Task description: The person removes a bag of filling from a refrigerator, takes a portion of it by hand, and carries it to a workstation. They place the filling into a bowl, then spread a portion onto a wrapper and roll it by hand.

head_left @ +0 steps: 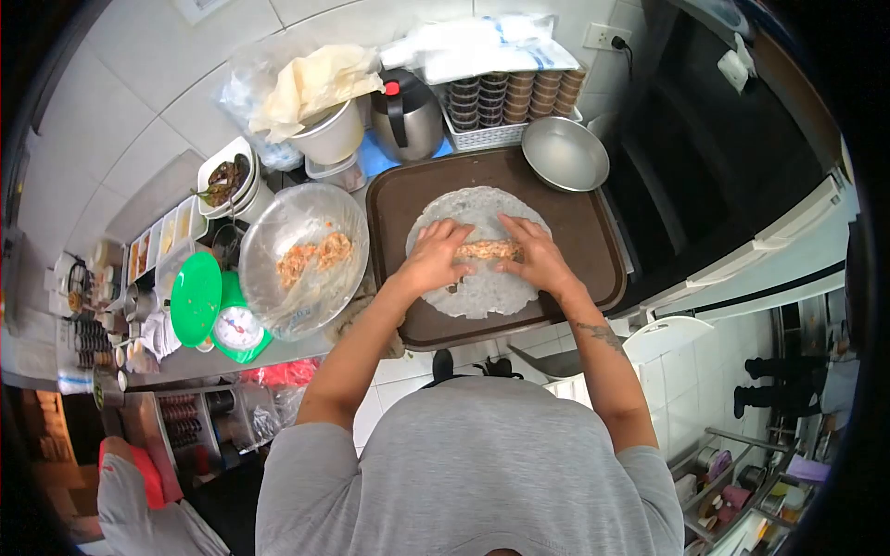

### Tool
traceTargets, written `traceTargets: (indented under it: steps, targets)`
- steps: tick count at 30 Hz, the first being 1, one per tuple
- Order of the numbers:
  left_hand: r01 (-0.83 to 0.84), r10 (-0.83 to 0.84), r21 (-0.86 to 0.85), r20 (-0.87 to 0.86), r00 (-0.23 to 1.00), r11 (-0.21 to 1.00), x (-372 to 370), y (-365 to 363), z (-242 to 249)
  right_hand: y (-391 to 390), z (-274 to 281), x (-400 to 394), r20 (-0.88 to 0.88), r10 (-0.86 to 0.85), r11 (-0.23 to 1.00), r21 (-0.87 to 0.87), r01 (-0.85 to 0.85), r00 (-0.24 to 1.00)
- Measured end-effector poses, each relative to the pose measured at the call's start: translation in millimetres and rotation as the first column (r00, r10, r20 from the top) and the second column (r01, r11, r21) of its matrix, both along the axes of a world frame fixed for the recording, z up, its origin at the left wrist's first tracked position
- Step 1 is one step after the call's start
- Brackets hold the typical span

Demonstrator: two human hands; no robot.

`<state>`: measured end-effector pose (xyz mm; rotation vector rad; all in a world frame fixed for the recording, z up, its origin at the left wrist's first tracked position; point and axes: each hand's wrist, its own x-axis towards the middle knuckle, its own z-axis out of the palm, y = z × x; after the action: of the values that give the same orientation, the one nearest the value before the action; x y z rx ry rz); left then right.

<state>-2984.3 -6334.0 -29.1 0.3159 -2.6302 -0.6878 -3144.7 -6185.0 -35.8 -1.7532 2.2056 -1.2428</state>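
Observation:
A round, translucent sheet of rice paper [482, 298] lies flat on a brown tray [389, 199]. Across its middle runs a log of orange-pink chopped filling [489, 249]. My left hand [436, 259] cups the log's left end, fingers on the far side and thumb on the near side. At the opposite end my right hand [536, 258] does the same, thumb and fingers around the filling. Both palms hide the log's ends. Left of the tray, a plastic-lined bowl [306, 208] holds more of this filling [315, 258].
A metal bowl [565, 153] sits on the tray's far right corner. Behind stand a steel jug [413, 125] and a basket [482, 139] of stacked small tubs. A green scale [243, 329] is at left. Another person's leg [139, 500] shows at lower left.

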Motion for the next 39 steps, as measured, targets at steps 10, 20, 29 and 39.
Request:
traceTargets:
  steps: [10,20,29,39]
  targets:
    - [-0.005,0.005,-0.011,0.0,1.0,1.0,10,-11,-16,-13,-5,7,0.006,0.09,0.992,0.089,-0.091,0.996]
    - [-0.035,0.035,0.093,0.01,0.999,0.995,25,-25,-16,-30,-25,19,-0.064,0.068,0.996,0.055,-0.064,0.996]
    - [-0.014,0.016,0.139,-0.015,1.0,0.99,36,-28,-7,-44,-11,43,-0.13,0.044,0.998,0.044,-0.038,0.991]
    - [-0.018,0.018,0.031,0.012,1.0,0.999,48,-29,-6,-50,-1,39,-0.028,0.033,0.998,0.054,-0.032,0.999]
